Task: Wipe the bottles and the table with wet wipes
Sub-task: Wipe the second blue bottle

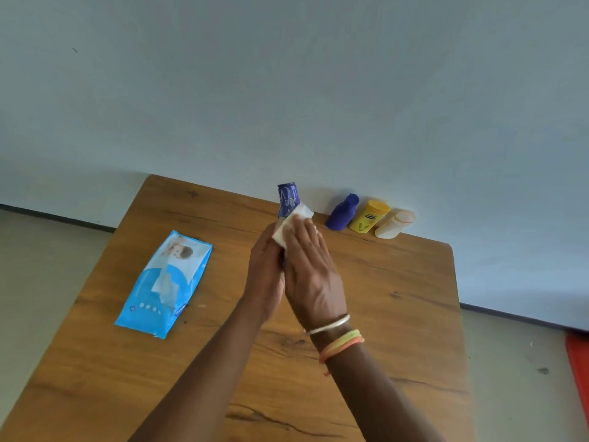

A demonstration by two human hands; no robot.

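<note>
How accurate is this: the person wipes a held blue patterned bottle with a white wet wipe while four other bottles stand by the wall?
Only the count is wrong. The head view shows three by the wall: a dark blue bottle, a yellow bottle and a cream bottle. The right hand presses the white wet wipe on the blue patterned bottle in the left hand.

A pale blue-grey wall [287, 74] is seen behind, met by a dark skirting strip [57, 217] along a beige floor [38, 266] — an orange-red object [578, 378] is cut off at the right edge.
</note>
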